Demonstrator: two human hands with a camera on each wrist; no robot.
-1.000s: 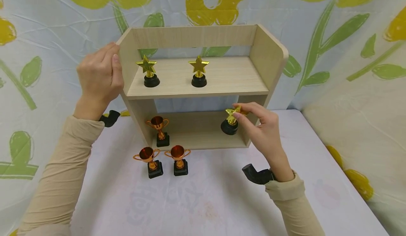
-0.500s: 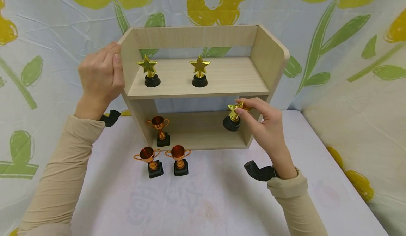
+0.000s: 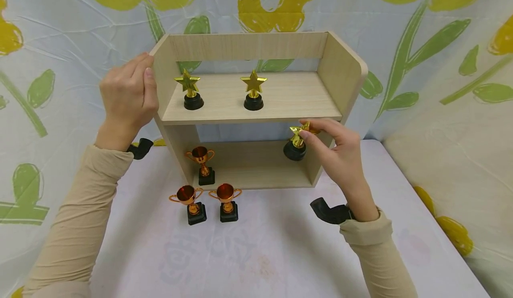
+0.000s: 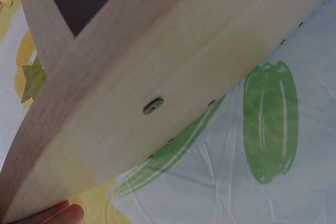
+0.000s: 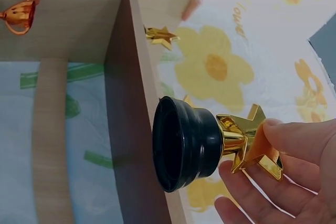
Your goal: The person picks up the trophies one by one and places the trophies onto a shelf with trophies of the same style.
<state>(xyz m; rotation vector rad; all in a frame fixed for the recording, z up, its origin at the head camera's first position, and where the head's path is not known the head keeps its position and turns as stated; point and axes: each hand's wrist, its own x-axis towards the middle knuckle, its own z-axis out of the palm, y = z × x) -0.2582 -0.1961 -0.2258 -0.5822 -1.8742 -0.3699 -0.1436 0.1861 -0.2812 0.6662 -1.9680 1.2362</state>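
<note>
**Gold star (image 5: pixel 212 137) in the right hand (image 3: pixel 340 151), left hand (image 3: pixel 128 91) on the shelf (image 3: pixel 244 46)**

Treat the shelf as the clock face, head view. The right hand's at 4 o'clock, thumb and fingers pinching the star by its gold part. It's tilted, top leaning toward 1 o'clock, in front of the lower level's right end. The right wrist view shows its hollow black underside (can't tell if the base touches the upper board's edge, tbh).

The left hand is near 10 o'clock, well apart from the other, fingers curled on the edge of the side panel.

Up top there's a second star (image 3: pixel 254 91) at 12 o'clock and a third star (image 3: pixel 191 91) between 9 and 10, both upright. One copper cup (image 3: pixel 205 171) sits on the lower level near 8 o'clock. Two more are on the table (image 3: pixel 256 253) out front: a cup (image 3: pixel 194 206) at 7 and another cup (image 3: pixel 227 204) between 6 and 7, near each other.
</note>
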